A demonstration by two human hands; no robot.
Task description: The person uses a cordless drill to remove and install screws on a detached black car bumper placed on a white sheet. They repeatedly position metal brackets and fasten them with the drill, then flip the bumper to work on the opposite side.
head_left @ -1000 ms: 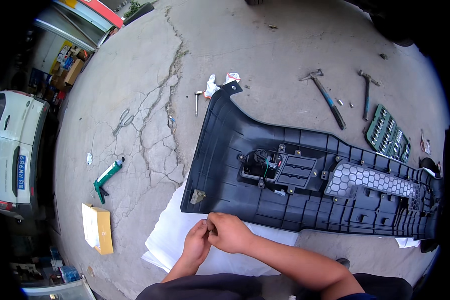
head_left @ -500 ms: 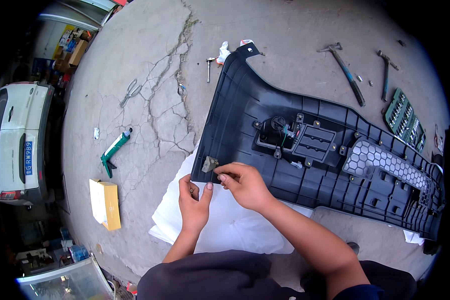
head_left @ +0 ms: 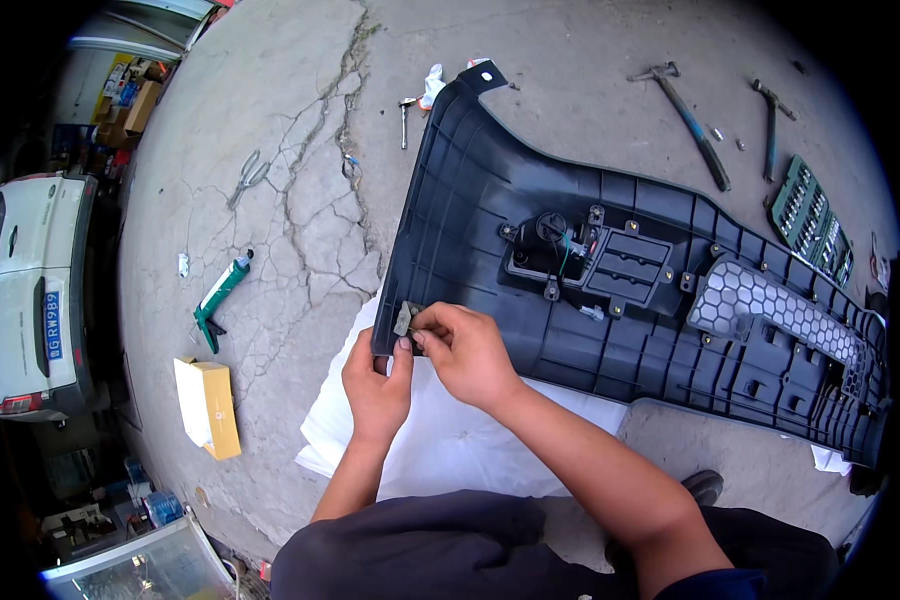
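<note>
A large black plastic bumper [head_left: 460, 240] lies with its ribbed inner side up. At its near left corner sits a small grey metal bracket [head_left: 404, 318]. My left hand [head_left: 378, 392] is closed round that corner, its thumb on top and its fingers curled out of sight past the edge. Right beside the bracket, my right hand [head_left: 465, 350] is pinched, thumb against forefinger; whatever small thing is between the tips is too hidden to name. A lamp unit with a dark round cap [head_left: 550, 227] and thin wires is mounted in the bumper's middle.
White sheeting [head_left: 450, 440] lies under the bumper. Left on the cracked concrete are a green caulking gun [head_left: 220, 300], pliers [head_left: 249, 178] and a yellow box [head_left: 215, 405]. Beyond the bumper lie a ratchet [head_left: 404, 122], two hammers [head_left: 692, 132] and a green socket set [head_left: 812, 225]. A white car [head_left: 40, 290] stands far left.
My left hand has moved up against the bumper's corner, and its thumb now rests there. The right hand has shifted slightly left, closer to the bracket. The whole view has shifted a little.
</note>
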